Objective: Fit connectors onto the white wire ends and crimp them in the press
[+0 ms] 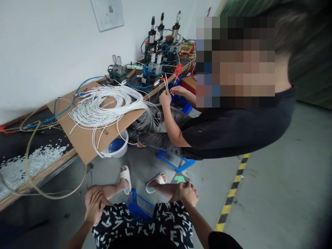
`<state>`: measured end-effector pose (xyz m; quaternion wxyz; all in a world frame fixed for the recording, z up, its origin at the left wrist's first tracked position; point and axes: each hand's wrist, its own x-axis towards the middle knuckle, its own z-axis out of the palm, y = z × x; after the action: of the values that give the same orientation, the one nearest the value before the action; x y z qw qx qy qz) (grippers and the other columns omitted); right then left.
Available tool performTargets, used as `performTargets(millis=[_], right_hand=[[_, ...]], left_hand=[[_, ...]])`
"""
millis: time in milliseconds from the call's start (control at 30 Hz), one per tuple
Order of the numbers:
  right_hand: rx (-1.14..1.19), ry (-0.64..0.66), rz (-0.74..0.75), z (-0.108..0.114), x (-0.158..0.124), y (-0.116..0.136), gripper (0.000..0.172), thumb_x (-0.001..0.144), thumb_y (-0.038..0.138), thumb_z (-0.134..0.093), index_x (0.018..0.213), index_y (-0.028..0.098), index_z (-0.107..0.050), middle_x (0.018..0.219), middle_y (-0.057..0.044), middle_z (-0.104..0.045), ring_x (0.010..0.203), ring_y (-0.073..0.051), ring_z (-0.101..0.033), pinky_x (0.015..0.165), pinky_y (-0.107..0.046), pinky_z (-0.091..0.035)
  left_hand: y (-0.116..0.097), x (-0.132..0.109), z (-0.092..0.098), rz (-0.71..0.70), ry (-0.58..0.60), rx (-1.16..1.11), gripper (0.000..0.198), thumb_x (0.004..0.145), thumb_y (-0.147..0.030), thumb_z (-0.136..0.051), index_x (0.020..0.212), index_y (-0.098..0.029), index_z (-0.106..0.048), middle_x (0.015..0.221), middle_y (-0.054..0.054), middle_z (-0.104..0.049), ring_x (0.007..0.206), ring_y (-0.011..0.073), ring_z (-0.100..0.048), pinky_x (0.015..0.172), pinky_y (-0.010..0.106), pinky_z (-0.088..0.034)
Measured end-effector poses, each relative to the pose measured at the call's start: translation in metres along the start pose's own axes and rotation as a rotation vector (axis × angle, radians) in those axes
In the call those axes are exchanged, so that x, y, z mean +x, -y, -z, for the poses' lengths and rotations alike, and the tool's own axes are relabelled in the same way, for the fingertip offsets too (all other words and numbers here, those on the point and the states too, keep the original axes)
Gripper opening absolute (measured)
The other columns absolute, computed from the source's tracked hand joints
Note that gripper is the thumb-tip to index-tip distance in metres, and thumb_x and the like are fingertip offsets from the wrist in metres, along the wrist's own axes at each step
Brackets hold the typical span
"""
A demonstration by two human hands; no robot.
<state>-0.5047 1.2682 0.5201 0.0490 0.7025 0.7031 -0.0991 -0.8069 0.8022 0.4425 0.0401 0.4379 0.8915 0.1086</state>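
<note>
Two bare hands rest on two knees, one apiece, and neither holds anything. The left hand [95,206] drapes over the left knee [110,192], fingers lying close together; the right hand [188,194] curls over the right knee [174,191], and whether its fingers touch one another I can't quite tell. One large bundle of white wires [106,112], too many to count, lies looped on one cardboard sheet [84,147] across the black bench [12,143], ahead of the left hand and well apart from it. Beside it sits one co-worker [233,129], whose two hands are at a few white wire ends. I count two blue stools [133,202], two pale slippers [126,180] and one white basin [122,150].
</note>
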Motion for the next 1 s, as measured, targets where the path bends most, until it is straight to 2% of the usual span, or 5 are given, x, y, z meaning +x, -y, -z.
performTargets(millis=[300, 500, 667, 867, 1000], right_hand=[[0.074, -0.007, -0.023, -0.003, 0.001, -0.003, 0.054, 0.096, 0.04, -0.036, 0.137, 0.015, -0.06, 0.139, -0.019, -0.063, 0.127, -0.037, -0.058, 0.105, -0.053, -0.044], [0.073, 0.001, -0.022, 0.003, -0.002, -0.001, 0.053, 0.096, 0.04, -0.037, 0.135, 0.015, -0.062, 0.137, -0.021, -0.064, 0.127, -0.038, -0.058, 0.105, -0.053, -0.044], [0.07, 0.013, -0.031, 0.005, -0.001, -0.003, 0.054, 0.096, 0.042, -0.037, 0.136, 0.015, -0.06, 0.139, -0.019, -0.062, 0.128, -0.038, -0.058, 0.106, -0.053, -0.044], [0.068, 0.029, -0.038, 0.007, 0.0, -0.002, 0.054, 0.095, 0.042, -0.036, 0.136, 0.016, -0.06, 0.14, -0.018, -0.061, 0.129, -0.038, -0.056, 0.107, -0.053, -0.043], [0.067, 0.025, -0.043, 0.021, -0.008, -0.002, 0.053, 0.096, 0.039, -0.037, 0.136, 0.013, -0.06, 0.139, -0.021, -0.062, 0.128, -0.039, -0.056, 0.106, -0.054, -0.042]], left_hand=[[-0.006, 0.002, 0.009, 0.005, -0.025, -0.024, 0.038, 0.09, -0.025, -0.047, 0.111, -0.019, -0.078, 0.124, 0.008, -0.076, 0.125, 0.0285, -0.065, 0.124, 0.05, -0.037], [-0.014, 0.003, 0.018, 0.031, -0.009, -0.036, 0.038, 0.091, -0.022, -0.046, 0.114, -0.017, -0.076, 0.125, 0.009, -0.075, 0.126, 0.0307, -0.064, 0.121, 0.054, -0.039], [-0.017, 0.002, 0.02, 0.06, 0.004, -0.031, 0.039, 0.091, -0.02, -0.044, 0.114, -0.016, -0.075, 0.126, 0.009, -0.075, 0.129, 0.028, -0.061, 0.124, 0.051, -0.036], [-0.018, 0.002, 0.019, 0.038, -0.002, -0.033, 0.04, 0.09, -0.022, -0.044, 0.115, -0.016, -0.075, 0.126, 0.01, -0.074, 0.128, 0.032, -0.062, 0.122, 0.055, -0.036], [-0.017, 0.0, 0.016, 0.038, -0.029, -0.052, 0.037, 0.09, -0.022, -0.046, 0.113, -0.016, -0.075, 0.126, 0.01, -0.074, 0.128, 0.0323, -0.061, 0.122, 0.055, -0.037]])
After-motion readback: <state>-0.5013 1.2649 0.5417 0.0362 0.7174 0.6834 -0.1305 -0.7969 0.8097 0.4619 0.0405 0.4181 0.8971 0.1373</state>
